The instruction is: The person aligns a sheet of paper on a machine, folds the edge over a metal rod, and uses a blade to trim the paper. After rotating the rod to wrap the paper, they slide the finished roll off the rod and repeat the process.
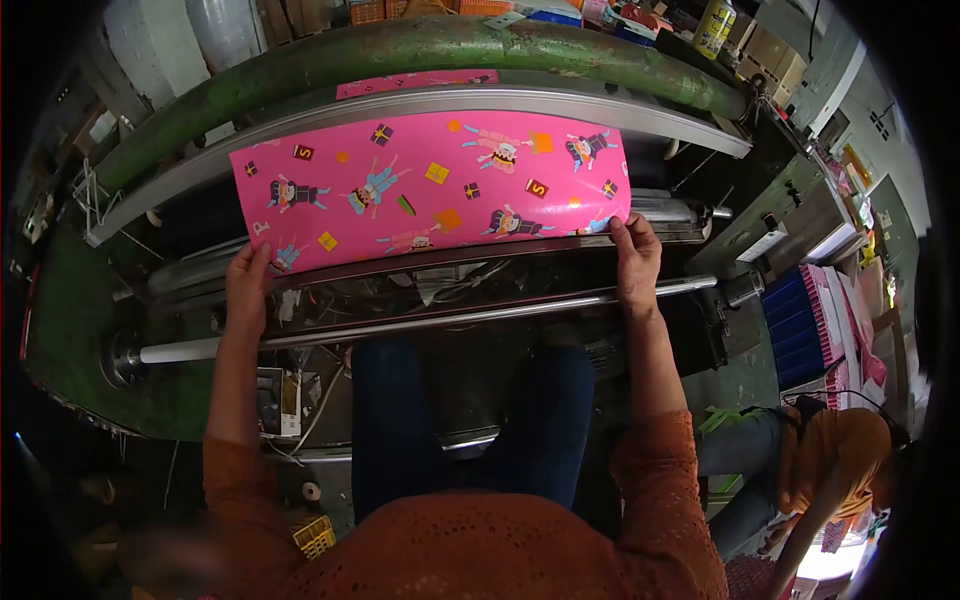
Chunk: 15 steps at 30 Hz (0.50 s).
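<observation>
A glossy pink printed sheet [375,225] with cartoon figures and gift boxes spans the middle of the head view, coming over a metal bar [400,100] of the machine. My left hand [247,280] pinches its near left corner between thumb and fingers. At the near right corner, my right hand [637,262] grips the same sheet, thumb on top. Between the two hands the sheet is spread nearly flat. Beyond the bar, another strip of the pink material [420,84] shows. The fingers under the sheet are partly hidden.
A shiny steel shaft [480,313] crosses below my hands, above my knees. Behind the bar runs a thick green pipe [390,50]. On the right are stacked blue and pink goods [805,320] and a bending co-worker [840,460]. A spray can [714,28] stands at the back.
</observation>
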Each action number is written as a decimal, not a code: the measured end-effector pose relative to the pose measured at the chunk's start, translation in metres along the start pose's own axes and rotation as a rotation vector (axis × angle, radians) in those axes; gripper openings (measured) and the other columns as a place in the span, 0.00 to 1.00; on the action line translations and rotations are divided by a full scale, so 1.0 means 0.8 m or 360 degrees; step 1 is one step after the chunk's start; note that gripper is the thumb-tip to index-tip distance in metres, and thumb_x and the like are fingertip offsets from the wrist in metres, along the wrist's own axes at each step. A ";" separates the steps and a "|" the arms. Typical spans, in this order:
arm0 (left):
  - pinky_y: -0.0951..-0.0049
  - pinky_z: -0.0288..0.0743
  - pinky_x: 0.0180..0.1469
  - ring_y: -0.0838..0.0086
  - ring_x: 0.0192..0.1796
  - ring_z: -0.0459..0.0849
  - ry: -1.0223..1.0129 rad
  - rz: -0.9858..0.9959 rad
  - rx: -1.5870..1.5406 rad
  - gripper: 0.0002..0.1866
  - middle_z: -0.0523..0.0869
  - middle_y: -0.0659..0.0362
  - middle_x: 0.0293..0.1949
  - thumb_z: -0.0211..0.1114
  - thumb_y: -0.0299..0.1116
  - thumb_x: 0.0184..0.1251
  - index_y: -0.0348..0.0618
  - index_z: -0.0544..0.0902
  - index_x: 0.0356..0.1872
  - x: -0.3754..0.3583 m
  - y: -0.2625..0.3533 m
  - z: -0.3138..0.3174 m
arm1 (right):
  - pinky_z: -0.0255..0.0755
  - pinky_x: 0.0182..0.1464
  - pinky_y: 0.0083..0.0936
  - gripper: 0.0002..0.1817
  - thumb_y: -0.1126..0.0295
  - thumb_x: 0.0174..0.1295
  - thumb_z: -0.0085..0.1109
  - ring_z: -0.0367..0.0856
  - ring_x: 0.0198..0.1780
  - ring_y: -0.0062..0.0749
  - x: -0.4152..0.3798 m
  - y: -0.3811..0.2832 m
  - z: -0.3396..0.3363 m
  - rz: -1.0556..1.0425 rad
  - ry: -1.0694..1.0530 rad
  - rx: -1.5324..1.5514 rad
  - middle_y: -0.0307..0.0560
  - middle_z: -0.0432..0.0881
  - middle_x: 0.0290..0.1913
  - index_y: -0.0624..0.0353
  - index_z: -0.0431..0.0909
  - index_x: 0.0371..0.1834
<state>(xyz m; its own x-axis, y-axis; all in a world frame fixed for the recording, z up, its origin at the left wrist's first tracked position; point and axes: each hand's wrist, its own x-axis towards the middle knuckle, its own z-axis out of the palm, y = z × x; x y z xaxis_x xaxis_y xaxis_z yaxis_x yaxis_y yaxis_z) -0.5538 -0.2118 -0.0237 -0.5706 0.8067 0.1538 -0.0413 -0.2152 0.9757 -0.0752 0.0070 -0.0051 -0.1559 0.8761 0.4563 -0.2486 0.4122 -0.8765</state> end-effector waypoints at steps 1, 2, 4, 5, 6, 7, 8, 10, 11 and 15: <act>0.78 0.74 0.48 0.82 0.42 0.82 0.0007 0.0020 -0.0011 0.11 0.86 0.62 0.43 0.59 0.32 0.72 0.39 0.82 0.48 -0.002 0.002 0.003 | 0.66 0.48 0.15 0.06 0.71 0.68 0.58 0.74 0.40 0.15 0.000 0.001 0.000 0.0004 0.0004 0.0002 0.35 0.82 0.37 0.63 0.79 0.38; 0.78 0.74 0.48 0.82 0.42 0.82 0.0015 0.0039 -0.0021 0.11 0.86 0.62 0.43 0.59 0.32 0.72 0.39 0.82 0.48 -0.003 0.003 0.005 | 0.66 0.47 0.15 0.06 0.71 0.68 0.59 0.74 0.39 0.15 0.001 0.001 -0.001 -0.0006 -0.0014 -0.0003 0.35 0.82 0.36 0.63 0.79 0.38; 0.78 0.73 0.50 0.82 0.44 0.81 0.0017 0.0046 0.0032 0.11 0.86 0.62 0.44 0.59 0.32 0.72 0.39 0.82 0.49 -0.002 0.002 0.002 | 0.66 0.47 0.14 0.06 0.71 0.68 0.59 0.74 0.39 0.15 0.000 0.000 -0.001 -0.0010 -0.0029 -0.0007 0.35 0.82 0.36 0.63 0.79 0.38; 0.78 0.72 0.52 0.81 0.45 0.81 0.0021 0.0056 0.0080 0.11 0.85 0.62 0.45 0.59 0.32 0.73 0.39 0.81 0.50 -0.001 0.002 0.001 | 0.66 0.47 0.14 0.06 0.71 0.68 0.59 0.74 0.39 0.15 0.000 -0.001 -0.001 0.0005 -0.0015 -0.0004 0.35 0.82 0.36 0.63 0.79 0.37; 0.78 0.72 0.52 0.81 0.45 0.81 0.0021 0.0053 0.0083 0.11 0.85 0.62 0.45 0.59 0.32 0.73 0.39 0.81 0.50 -0.003 0.003 0.002 | 0.66 0.47 0.14 0.06 0.71 0.68 0.59 0.74 0.38 0.15 -0.001 -0.001 0.000 0.0019 -0.0002 -0.0001 0.35 0.82 0.35 0.63 0.79 0.37; 0.77 0.71 0.54 0.81 0.47 0.80 -0.0016 0.0108 0.0061 0.12 0.85 0.61 0.47 0.58 0.33 0.73 0.39 0.80 0.51 -0.006 0.005 0.005 | 0.66 0.47 0.14 0.06 0.71 0.68 0.59 0.74 0.38 0.15 -0.002 0.001 0.000 0.0023 0.0000 0.0000 0.35 0.82 0.35 0.63 0.79 0.37; 0.76 0.69 0.56 0.80 0.50 0.80 -0.0053 0.0162 0.0038 0.13 0.84 0.61 0.48 0.58 0.33 0.73 0.39 0.79 0.53 -0.007 0.007 0.007 | 0.66 0.46 0.13 0.06 0.71 0.68 0.59 0.74 0.38 0.15 -0.001 0.003 0.000 0.0026 0.0014 0.0023 0.35 0.82 0.35 0.62 0.79 0.36; 0.76 0.68 0.58 0.80 0.51 0.79 -0.0077 0.0195 0.0061 0.14 0.84 0.61 0.49 0.58 0.34 0.73 0.39 0.79 0.53 -0.008 0.009 0.010 | 0.66 0.45 0.13 0.06 0.71 0.68 0.60 0.74 0.37 0.15 -0.001 0.001 0.003 0.0032 0.0032 0.0045 0.35 0.82 0.35 0.62 0.79 0.36; 0.75 0.67 0.59 0.80 0.53 0.78 -0.0098 0.0233 0.0079 0.14 0.83 0.61 0.50 0.58 0.34 0.73 0.39 0.78 0.54 -0.008 0.010 0.010 | 0.67 0.45 0.14 0.06 0.71 0.67 0.60 0.73 0.35 0.15 -0.002 -0.001 0.006 0.0063 0.0069 0.0057 0.34 0.81 0.34 0.61 0.79 0.36; 0.75 0.67 0.59 0.80 0.53 0.78 -0.0069 0.0233 0.0087 0.14 0.83 0.62 0.50 0.58 0.35 0.73 0.40 0.79 0.54 -0.013 0.008 0.009 | 0.66 0.42 0.14 0.06 0.70 0.67 0.60 0.71 0.32 0.13 -0.003 0.000 0.011 0.0113 0.0119 0.0062 0.32 0.80 0.31 0.59 0.80 0.34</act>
<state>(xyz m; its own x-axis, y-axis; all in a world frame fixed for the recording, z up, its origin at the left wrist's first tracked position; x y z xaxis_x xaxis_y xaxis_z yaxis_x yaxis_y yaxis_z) -0.5424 -0.2175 -0.0181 -0.5311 0.7923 0.3002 0.0848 -0.3028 0.9493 -0.0832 0.0030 -0.0052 -0.1033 0.9196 0.3790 -0.2767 0.3394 -0.8990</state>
